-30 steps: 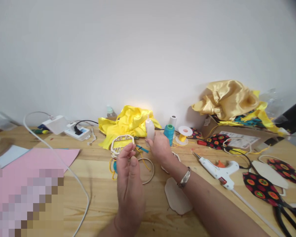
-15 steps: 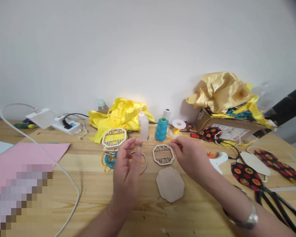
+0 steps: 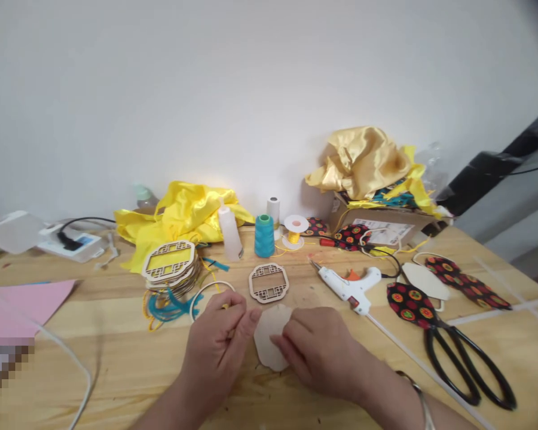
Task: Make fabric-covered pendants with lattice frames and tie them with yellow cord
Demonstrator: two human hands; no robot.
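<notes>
Well, the plate [image 3: 266, 343] lies flat on the counter [image 3: 130, 364] between the two hands, just nearer than the frame [image 3: 269, 294]. The left grip [image 3: 215, 346] is curled shut beside its left edge; the right grip [image 3: 325, 352], also closed, covers its right edge, and whether either has hold of anything is hidden.

Soft light brightens the wall [image 3: 251, 89]; pixelation (coarse, blocky squares) covers eight o'clock, and the two-o'clock corner darkens.
</notes>
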